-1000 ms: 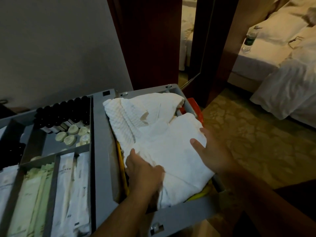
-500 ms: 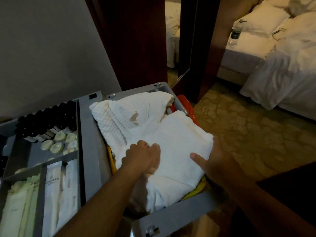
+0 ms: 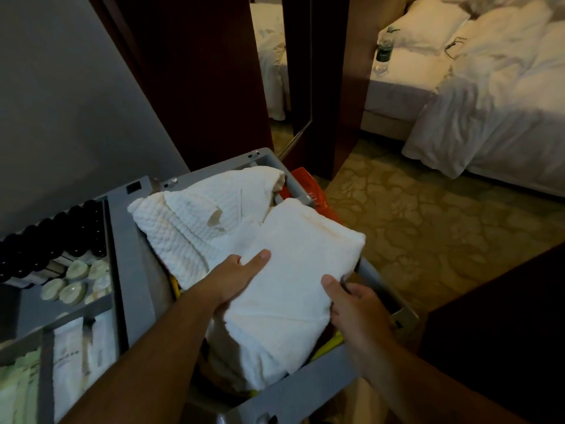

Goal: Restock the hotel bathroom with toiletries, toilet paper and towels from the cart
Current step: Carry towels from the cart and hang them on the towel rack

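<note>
The folded towel point(image 3: 290, 270) sits on top of the linen heap in the right bin of the cart point(image 3: 131, 240), its far edge lying against a waffle-weave cloth point(image 3: 198, 221). Your main risk is the fold opening: the near layers already sag over the heap, and if you lift by the top layers alone the bundle will drop open. The waffle-weave cloth may also drag along, since the two overlap, and the right corner could catch the cart's rim beside the orange bag point(image 3: 312, 185).

Your left hand point(image 3: 235, 280) grips the towel's left edge, thumb flat on top. Your right hand point(image 3: 351, 304) grips the near right edge the same way. The other fingers of both are hidden, probably curled beneath the cloth.

To the left, small bottles point(image 3: 61, 228) and round soaps point(image 3: 73, 289) fill the tray compartments. A bed point(image 3: 489, 117) stands far right.
</note>
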